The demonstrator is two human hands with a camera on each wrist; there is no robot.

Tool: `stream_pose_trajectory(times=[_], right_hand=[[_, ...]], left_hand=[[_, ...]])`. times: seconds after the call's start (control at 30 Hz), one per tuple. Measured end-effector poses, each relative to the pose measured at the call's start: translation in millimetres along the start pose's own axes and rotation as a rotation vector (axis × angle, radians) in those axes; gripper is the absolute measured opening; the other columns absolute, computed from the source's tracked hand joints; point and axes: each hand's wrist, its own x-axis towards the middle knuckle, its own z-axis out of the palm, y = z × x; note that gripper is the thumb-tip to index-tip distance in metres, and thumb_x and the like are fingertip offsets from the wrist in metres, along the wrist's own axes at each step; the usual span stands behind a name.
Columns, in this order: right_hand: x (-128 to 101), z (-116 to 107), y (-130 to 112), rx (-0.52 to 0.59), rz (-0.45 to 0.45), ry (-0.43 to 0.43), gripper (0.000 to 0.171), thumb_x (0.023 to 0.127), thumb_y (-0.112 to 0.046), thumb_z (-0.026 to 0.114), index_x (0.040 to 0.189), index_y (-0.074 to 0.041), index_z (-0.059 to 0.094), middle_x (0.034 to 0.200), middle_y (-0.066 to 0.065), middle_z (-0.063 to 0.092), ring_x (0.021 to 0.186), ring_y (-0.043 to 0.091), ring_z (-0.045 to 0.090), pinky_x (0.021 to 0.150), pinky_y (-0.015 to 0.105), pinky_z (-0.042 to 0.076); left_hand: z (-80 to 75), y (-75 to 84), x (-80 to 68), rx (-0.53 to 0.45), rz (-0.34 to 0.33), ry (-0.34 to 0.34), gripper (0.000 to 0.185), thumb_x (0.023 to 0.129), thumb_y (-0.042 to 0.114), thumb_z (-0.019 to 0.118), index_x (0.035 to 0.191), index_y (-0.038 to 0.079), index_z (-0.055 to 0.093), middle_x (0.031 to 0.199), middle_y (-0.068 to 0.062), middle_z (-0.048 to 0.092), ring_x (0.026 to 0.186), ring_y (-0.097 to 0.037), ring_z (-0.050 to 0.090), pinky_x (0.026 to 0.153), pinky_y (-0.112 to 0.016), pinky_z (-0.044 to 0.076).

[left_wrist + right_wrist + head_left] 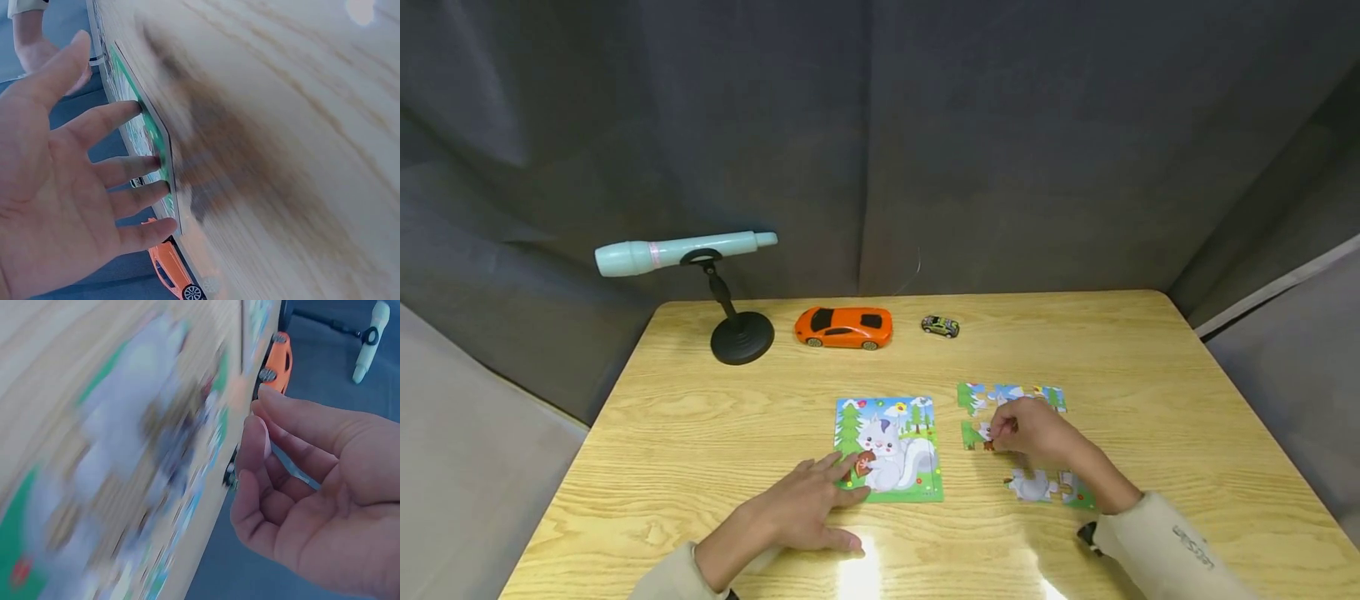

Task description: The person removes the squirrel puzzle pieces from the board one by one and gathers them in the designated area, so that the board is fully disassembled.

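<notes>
Wooden table [700,417] | left hand [805,508] flat on picture card [891,446] | right hand [1030,429] pinching puzzle piece [987,433]

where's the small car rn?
Head view: small car sits at the table's far edge, just right of the orange car, beyond the puzzle pieces.

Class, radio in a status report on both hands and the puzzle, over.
Left hand flat, fingertips on the picture card. Right hand pinching a puzzle piece over the half-built puzzle. Nothing in the way.
</notes>
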Motion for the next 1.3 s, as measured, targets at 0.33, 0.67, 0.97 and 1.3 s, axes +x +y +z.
stream_pose_trajectory(times=[0.33,0.67,0.97,1.3], right_hand=[[36,32,-38,0.025,-0.060,-0.031,0.003,0.080,-0.002,0.071,0.081,-0.004,0.069,0.075,0.002,0.065,0.065,0.008,0.053,0.060,0.022,0.046],[54,77,-76,0.078,-0.055,-0.081,0.017,0.077,-0.002,0.075,0.092,-0.002,0.066,0.084,0.005,0.064,0.073,0.010,0.054,0.063,0.021,0.046],[60,104,-103,0.128,-0.049,-0.137,0.029,0.078,-0.006,0.075,0.102,0.003,0.064,0.088,0.007,0.063,0.076,0.011,0.052,0.067,0.022,0.046],[60,115,-109,0.120,-0.058,-0.102,0.008,0.082,-0.007,0.071,0.086,-0.002,0.066,0.074,-0.001,0.057,0.067,0.009,0.048,0.058,0.020,0.042]], left_hand=[[0.5,-1.8,1.1,-0.028,-0.017,0.016,0.075,0.081,0.077,0.041,0.137,0.028,0.052,0.158,-0.006,0.024,0.142,-0.038,0.028,0.107,-0.059,0.031],[-0.3,-2.5,2.1,-0.020,-0.013,0.005,0.076,0.082,0.078,0.040,0.137,0.027,0.051,0.156,-0.011,0.027,0.142,-0.038,0.027,0.107,-0.060,0.031],[1.5,-3.6,-0.3,-0.017,-0.001,0.013,0.073,0.083,0.075,0.043,0.137,0.027,0.051,0.156,-0.019,0.024,0.144,-0.036,0.024,0.107,-0.058,0.033],[2.5,-5.5,-1.9,-0.067,0.000,-0.023,0.066,0.089,0.068,0.040,0.139,0.026,0.049,0.156,-0.024,0.015,0.146,-0.034,0.017,0.106,-0.062,0.032]])
